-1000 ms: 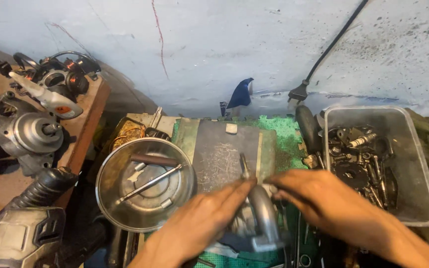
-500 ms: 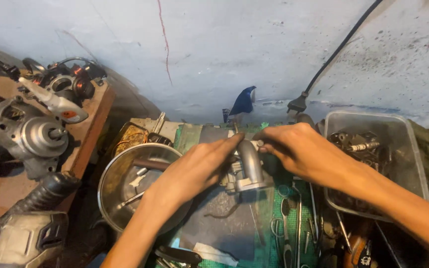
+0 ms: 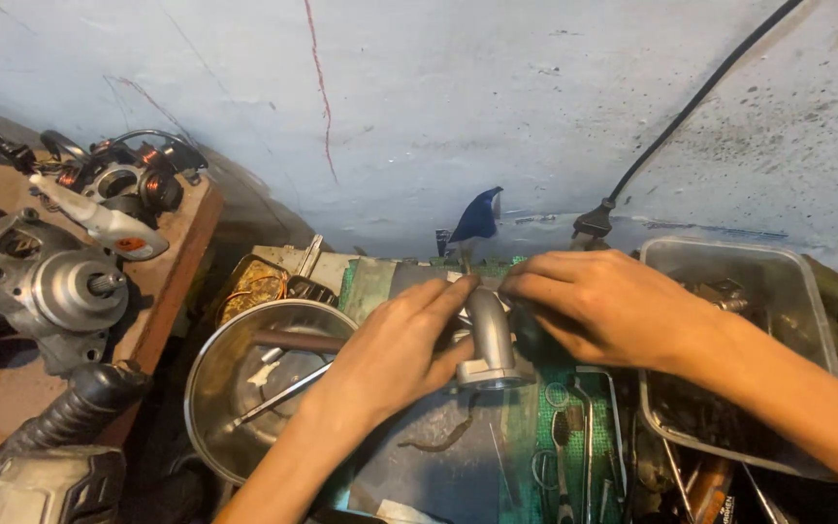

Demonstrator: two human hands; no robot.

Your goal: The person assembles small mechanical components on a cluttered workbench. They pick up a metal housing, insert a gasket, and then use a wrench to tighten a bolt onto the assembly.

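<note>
Hands (image 3: pixel 395 340) (image 3: pixel 603 306) around grey metal housing (image 3: pixel 489 340)

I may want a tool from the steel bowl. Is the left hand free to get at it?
Probably not yet: the left hand grips the metal elbow part, though the steel bowl lies open beside it.

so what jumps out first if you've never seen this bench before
Both hands meet at the middle of the cluttered bench: the left hand and the right hand grip a curved silver metal housing between them. To the left sits a round steel bowl with tools in it, and to the right a clear plastic tub of metal parts. Dismantled power tool motors crowd the far left.
</note>
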